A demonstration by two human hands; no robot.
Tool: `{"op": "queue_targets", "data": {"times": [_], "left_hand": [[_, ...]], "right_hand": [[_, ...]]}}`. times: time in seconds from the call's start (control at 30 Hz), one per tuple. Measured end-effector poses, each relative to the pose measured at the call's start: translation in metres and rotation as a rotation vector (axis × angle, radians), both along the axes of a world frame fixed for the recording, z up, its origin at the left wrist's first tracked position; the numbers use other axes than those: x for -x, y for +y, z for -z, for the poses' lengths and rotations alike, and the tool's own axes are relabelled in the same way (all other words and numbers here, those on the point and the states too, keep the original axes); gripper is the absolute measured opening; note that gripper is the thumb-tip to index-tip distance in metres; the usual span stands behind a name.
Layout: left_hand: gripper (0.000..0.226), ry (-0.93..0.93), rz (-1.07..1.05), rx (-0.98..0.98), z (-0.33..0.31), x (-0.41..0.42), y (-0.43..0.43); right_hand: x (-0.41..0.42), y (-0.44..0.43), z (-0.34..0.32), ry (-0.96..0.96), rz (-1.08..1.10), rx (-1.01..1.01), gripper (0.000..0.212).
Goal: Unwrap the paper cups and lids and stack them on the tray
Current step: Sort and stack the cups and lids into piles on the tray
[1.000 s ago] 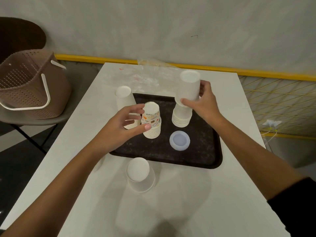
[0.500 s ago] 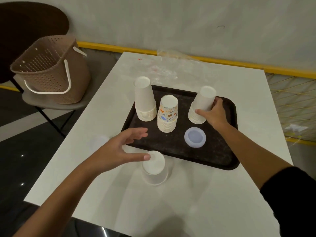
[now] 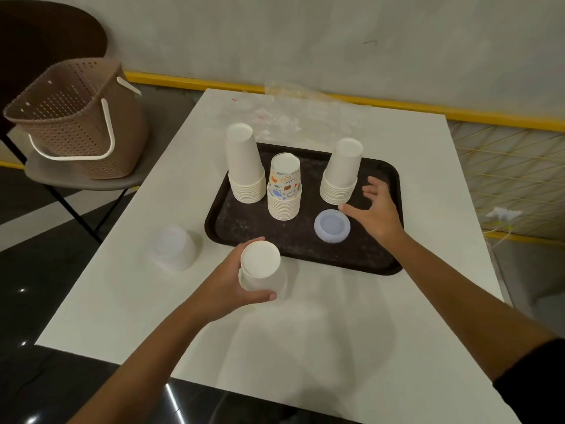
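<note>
Left hand is gripping a short upside-down stack of white cups, fingers and thumb curling round its sides. That stack is sitting over the white table, just in front of the near edge of the dark tray; can't tell if it's touching the tabletop.

To the left, a blurry translucent stack of lids is lying on the table, off the tray.

Right hand is hovering over the right part of the tray, fingers spread and relaxed, holding nothing. The thumb tip is pointing in just beside the bluish lid pile, which is resting on the tray.

Behind it, three upside-down cup stacks are standing on the tray: the right white stack near the right hand's fingers, the printed stack in the middle, and the tall left white stack touching or almost touching the printed one.

Crumpled clear plastic wrap is lying on the far end of the table.

Off to the left, a brown perforated basket is sitting on a chair. A yellow strip is running along the wall base.
</note>
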State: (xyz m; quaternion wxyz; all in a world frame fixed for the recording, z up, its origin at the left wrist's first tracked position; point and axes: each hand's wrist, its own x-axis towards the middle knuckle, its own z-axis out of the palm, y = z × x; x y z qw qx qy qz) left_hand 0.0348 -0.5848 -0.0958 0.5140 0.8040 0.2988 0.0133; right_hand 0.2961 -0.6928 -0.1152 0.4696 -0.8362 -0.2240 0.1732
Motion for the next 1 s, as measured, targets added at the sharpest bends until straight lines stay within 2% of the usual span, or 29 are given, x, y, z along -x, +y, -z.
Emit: {"op": "queue_targets", "data": {"times": [0.1, 0.37, 0.67, 0.8, 0.9, 1.0], "left_hand": [[0.073, 0.005, -0.077, -0.035, 0.004, 0.002, -0.003], [0.08, -0.018, -0.137, -0.097, -0.013, 0.003, -0.009], [0.068, -0.103, -0.079, -0.155, -0.059, -0.003, 0.001], [0.066, -0.16, -0.059, -0.15, -0.08, -0.015, 0.012], [0.067, -0.18, -0.029, -0.173, -0.089, -0.032, 0.02], [0.065, -0.2, 0.033, -0.211, -0.095, -0.055, 0.024]], "right_hand": [[0.014, -0.009, -0.006, -0.012, -0.043, -0.028, 0.08], [0.037, -0.022, -0.019, -0.022, -0.141, -0.033, 0.075], [0.053, -0.023, -0.051, 0.002, -0.244, -0.104, 0.069], [0.062, -0.02, -0.076, 0.059, -0.419, -0.085, 0.071], [0.064, -0.016, -0.091, 0.027, -0.552, -0.032, 0.078], [0.063, -0.011, -0.103, -0.025, -0.589, -0.003, 0.081]]}}
